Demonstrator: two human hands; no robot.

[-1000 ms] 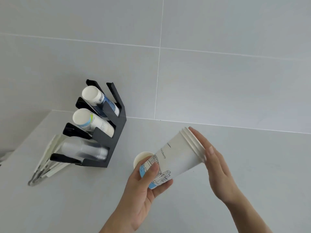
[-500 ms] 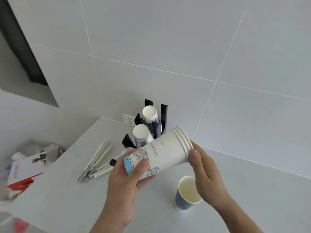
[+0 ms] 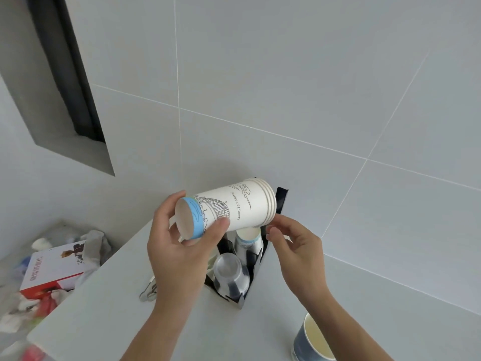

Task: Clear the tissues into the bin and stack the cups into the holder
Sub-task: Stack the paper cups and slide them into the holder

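My left hand (image 3: 179,246) grips a stack of white paper cups (image 3: 229,208) with a blue base band, held sideways above the black cup holder (image 3: 244,280). The stack's rims point right toward the wall. My right hand (image 3: 296,254) hovers just under the rims with fingers apart, apparently not touching them. The holder on the grey counter (image 3: 182,324) carries a clear plastic cup stack (image 3: 230,272) in front and a paper cup stack (image 3: 248,237) behind it. A dark blue paper cup (image 3: 312,340) stands upright at the counter's lower right.
The tiled wall rises right behind the holder. Below the counter's left edge sits a bin area with crumpled tissues (image 3: 93,243) and a red and white box (image 3: 56,269). Metal tongs (image 3: 148,291) lie partly hidden behind my left wrist.
The cup stack has been carried left and up over the holder and turned more level. My right hand has come off the rims. The view has swung left, revealing the bin.
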